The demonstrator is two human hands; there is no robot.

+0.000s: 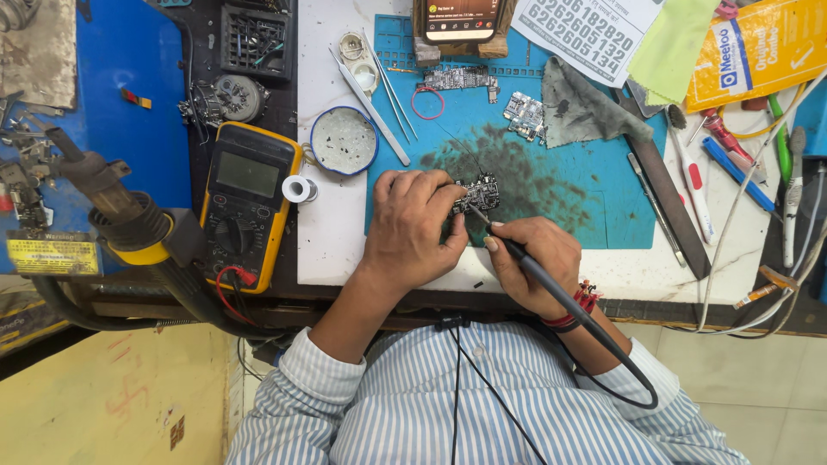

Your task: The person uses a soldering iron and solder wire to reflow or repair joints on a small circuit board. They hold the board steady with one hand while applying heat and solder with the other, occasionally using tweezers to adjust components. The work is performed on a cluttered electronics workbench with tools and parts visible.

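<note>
A small dark circuit board lies on the blue work mat. My left hand presses on its left side and holds it down with the fingertips. My right hand grips a black soldering iron like a pen. The iron's tip touches the board near its lower edge. Its black cable loops down past my right wrist over my striped shirt.
Two more circuit boards, tweezers, a round tin and a grey rag lie on the mat's far side. A yellow multimeter and a hot-air nozzle sit left. A phone, screwdrivers and pens lie further back and right.
</note>
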